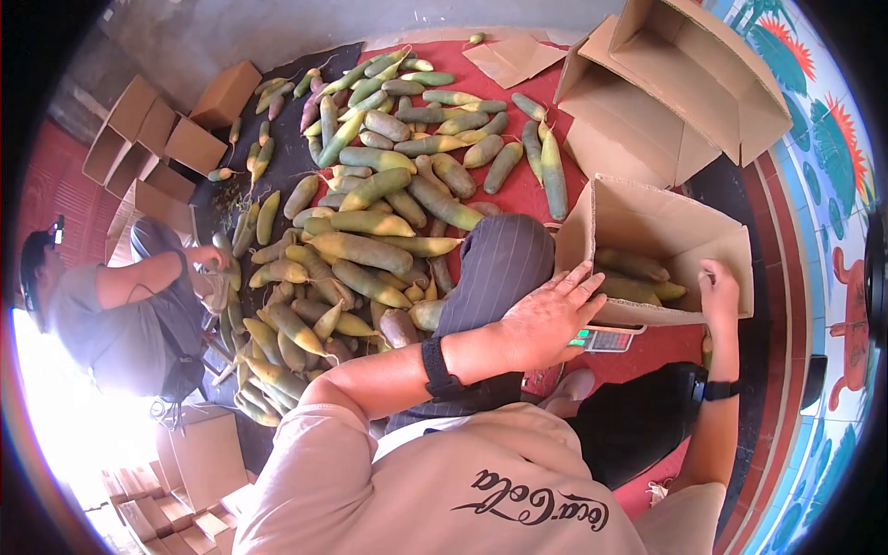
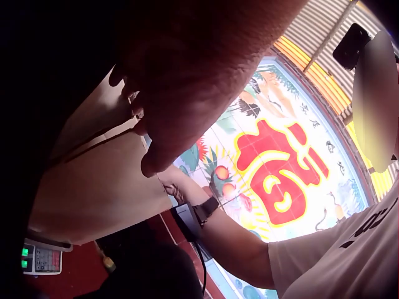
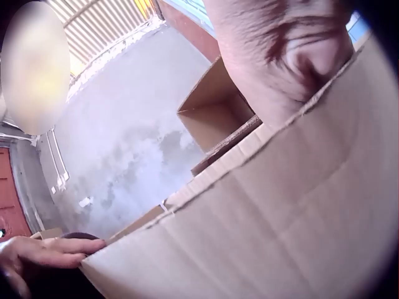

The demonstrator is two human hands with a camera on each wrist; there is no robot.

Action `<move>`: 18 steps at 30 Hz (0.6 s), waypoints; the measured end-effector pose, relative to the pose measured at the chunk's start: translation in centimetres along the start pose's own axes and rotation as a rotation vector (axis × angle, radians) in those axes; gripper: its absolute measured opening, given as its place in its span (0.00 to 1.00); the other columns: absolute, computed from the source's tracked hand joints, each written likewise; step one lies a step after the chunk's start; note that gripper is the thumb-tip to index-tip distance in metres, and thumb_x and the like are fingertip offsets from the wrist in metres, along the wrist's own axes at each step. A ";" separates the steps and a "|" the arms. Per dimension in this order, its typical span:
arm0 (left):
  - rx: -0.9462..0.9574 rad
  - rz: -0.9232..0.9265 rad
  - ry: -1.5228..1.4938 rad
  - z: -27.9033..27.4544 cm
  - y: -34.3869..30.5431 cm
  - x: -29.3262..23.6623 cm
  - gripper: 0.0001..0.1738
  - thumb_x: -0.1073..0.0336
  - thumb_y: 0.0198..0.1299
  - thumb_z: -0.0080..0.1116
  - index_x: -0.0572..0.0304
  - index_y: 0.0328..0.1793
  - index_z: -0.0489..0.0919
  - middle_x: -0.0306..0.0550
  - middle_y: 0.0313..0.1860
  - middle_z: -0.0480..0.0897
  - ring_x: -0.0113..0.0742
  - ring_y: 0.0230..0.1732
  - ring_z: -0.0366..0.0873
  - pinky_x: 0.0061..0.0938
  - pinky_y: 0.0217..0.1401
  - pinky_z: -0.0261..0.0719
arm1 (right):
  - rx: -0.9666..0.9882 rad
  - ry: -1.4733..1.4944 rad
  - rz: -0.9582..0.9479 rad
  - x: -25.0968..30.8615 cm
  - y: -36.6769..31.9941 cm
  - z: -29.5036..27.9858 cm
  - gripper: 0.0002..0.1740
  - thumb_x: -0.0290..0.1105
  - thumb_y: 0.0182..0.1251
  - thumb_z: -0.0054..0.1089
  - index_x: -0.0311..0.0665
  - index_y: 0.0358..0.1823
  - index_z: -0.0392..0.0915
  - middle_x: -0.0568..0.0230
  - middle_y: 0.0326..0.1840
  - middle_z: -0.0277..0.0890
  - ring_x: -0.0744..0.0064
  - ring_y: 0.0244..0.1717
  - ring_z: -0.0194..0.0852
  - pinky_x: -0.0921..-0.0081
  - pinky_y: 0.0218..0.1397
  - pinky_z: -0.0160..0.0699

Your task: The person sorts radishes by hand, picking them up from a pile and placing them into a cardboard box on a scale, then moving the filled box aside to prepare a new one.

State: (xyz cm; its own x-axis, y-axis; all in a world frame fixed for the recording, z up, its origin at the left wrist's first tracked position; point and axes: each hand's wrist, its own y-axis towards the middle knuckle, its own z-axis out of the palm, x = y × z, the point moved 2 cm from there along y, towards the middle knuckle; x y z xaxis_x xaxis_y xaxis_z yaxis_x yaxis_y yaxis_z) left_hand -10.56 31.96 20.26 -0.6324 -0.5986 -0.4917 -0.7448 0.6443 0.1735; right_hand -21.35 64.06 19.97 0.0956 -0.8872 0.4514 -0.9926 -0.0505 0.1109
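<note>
An open cardboard box (image 1: 680, 217) with several green radishes (image 1: 638, 266) inside stands at the right in the head view. Beneath it shows part of a digital scale (image 1: 610, 340) with a green-lit display. My left hand (image 1: 555, 319) lies at the box's near left corner, its fingers spread and straight against the edge. At the near right corner my right hand (image 1: 720, 291) grips the box's edge with bent fingers. In the right wrist view, part of the right hand (image 3: 280, 56) is hidden behind the cardboard wall.
A big heap of green radishes (image 1: 370, 250) covers the floor to the left of my knee. Empty cardboard boxes (image 1: 684, 83) are stacked at the back right. Another person (image 1: 120, 305) sits at the left beside more boxes (image 1: 139, 120). A tiled wall (image 1: 832, 185) runs along the right.
</note>
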 end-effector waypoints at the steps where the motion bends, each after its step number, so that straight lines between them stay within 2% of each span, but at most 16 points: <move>1: 0.004 0.002 0.010 0.1 0.0 0.0 0.39 0.57 0.50 0.64 0.66 0.67 0.66 0.59 0.73 0.55 0.54 0.77 0.45 0.41 0.77 0.49 | -0.101 -0.009 -0.064 0.8 -1.0 -0.9 0.12 0.24 0.62 0.54 0.31 0.46 0.76 0.49 0.42 0.77 0.56 0.43 0.78 0.69 0.48 0.75; 2: 0.003 -0.002 0.004 0.2 0.1 0.0 0.39 0.57 0.50 0.64 0.66 0.67 0.66 0.59 0.73 0.55 0.54 0.77 0.45 0.41 0.77 0.49 | -0.197 -0.072 -0.136 2.0 -2.2 -1.8 0.09 0.24 0.64 0.51 0.30 0.44 0.75 0.51 0.40 0.76 0.56 0.42 0.77 0.69 0.48 0.74; 3: -0.040 0.008 -0.001 0.2 0.0 0.0 0.39 0.58 0.49 0.65 0.67 0.66 0.66 0.60 0.72 0.57 0.54 0.76 0.48 0.41 0.76 0.51 | -0.190 -0.074 -0.139 2.1 -3.3 -2.3 0.09 0.24 0.64 0.51 0.30 0.44 0.75 0.51 0.40 0.76 0.56 0.42 0.77 0.69 0.48 0.74; 5: -0.084 0.008 -0.013 0.2 -0.3 0.1 0.38 0.60 0.48 0.65 0.67 0.66 0.67 0.60 0.71 0.59 0.54 0.75 0.51 0.41 0.75 0.53 | -0.354 -0.117 -0.172 2.0 -5.7 -3.2 0.08 0.23 0.65 0.50 0.30 0.43 0.75 0.52 0.39 0.75 0.56 0.41 0.76 0.69 0.47 0.73; 7: -0.240 0.010 -0.252 -0.1 -0.6 0.2 0.35 0.66 0.47 0.65 0.69 0.63 0.69 0.61 0.68 0.64 0.53 0.71 0.60 0.42 0.72 0.61 | -0.373 -0.124 -0.149 0.7 -7.9 -3.8 0.07 0.23 0.66 0.50 0.31 0.43 0.75 0.52 0.39 0.75 0.55 0.41 0.76 0.69 0.46 0.73; 8: -0.348 -0.002 -0.361 -1.1 -0.9 0.1 0.29 0.71 0.48 0.62 0.67 0.59 0.72 0.60 0.64 0.69 0.53 0.65 0.68 0.42 0.67 0.67 | -0.399 -0.127 -0.119 -0.1 -8.9 -4.1 0.07 0.23 0.66 0.50 0.31 0.42 0.75 0.52 0.39 0.75 0.54 0.41 0.75 0.68 0.46 0.73; 9: -0.345 -0.005 -0.363 -1.9 -1.4 0.2 0.29 0.71 0.48 0.62 0.67 0.59 0.72 0.60 0.64 0.69 0.53 0.65 0.68 0.42 0.67 0.67 | -0.396 -0.126 -0.117 -0.8 -9.9 -4.3 0.07 0.23 0.66 0.50 0.31 0.42 0.75 0.52 0.39 0.75 0.54 0.41 0.75 0.68 0.46 0.73; 11: -0.547 -0.068 -0.296 -4.2 -2.9 1.5 0.24 0.72 0.49 0.60 0.64 0.56 0.75 0.58 0.61 0.73 0.53 0.61 0.72 0.40 0.64 0.70 | -0.427 -0.211 -0.093 -2.7 -11.9 -4.7 0.07 0.24 0.66 0.50 0.31 0.42 0.75 0.52 0.40 0.75 0.53 0.41 0.75 0.68 0.46 0.73; 13: -0.654 -0.198 -0.149 -6.4 -4.7 3.6 0.21 0.73 0.51 0.59 0.62 0.53 0.76 0.56 0.57 0.76 0.53 0.57 0.74 0.38 0.60 0.72 | -0.410 -0.271 -0.044 -5.1 -13.7 -4.5 0.06 0.24 0.66 0.50 0.32 0.42 0.74 0.52 0.40 0.75 0.52 0.42 0.75 0.67 0.45 0.73; 15: -0.732 -0.424 -0.316 -6.9 -6.5 6.7 0.18 0.73 0.52 0.58 0.64 0.52 0.76 0.55 0.54 0.78 0.52 0.54 0.76 0.36 0.58 0.73 | -0.395 -0.288 0.017 -7.1 -14.9 -4.0 0.06 0.24 0.66 0.50 0.32 0.42 0.74 0.52 0.40 0.75 0.51 0.42 0.75 0.66 0.45 0.73; 18: -0.581 -0.684 -0.108 -5.1 -10.5 13.0 0.16 0.67 0.55 0.58 0.63 0.49 0.78 0.55 0.51 0.79 0.52 0.53 0.76 0.35 0.57 0.73 | -0.384 -0.229 0.081 -8.3 -16.0 -2.9 0.06 0.24 0.66 0.51 0.32 0.42 0.74 0.52 0.40 0.75 0.51 0.42 0.76 0.65 0.45 0.74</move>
State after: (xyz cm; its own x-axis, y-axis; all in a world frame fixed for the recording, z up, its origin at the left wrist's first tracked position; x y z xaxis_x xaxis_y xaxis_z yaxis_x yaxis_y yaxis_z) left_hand -12.03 15.01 16.39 -0.0106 -0.6959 -0.7181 -0.9594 -0.1954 0.2035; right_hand -6.08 73.60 17.01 -0.0435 -0.9619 0.2699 -0.8920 0.1591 0.4231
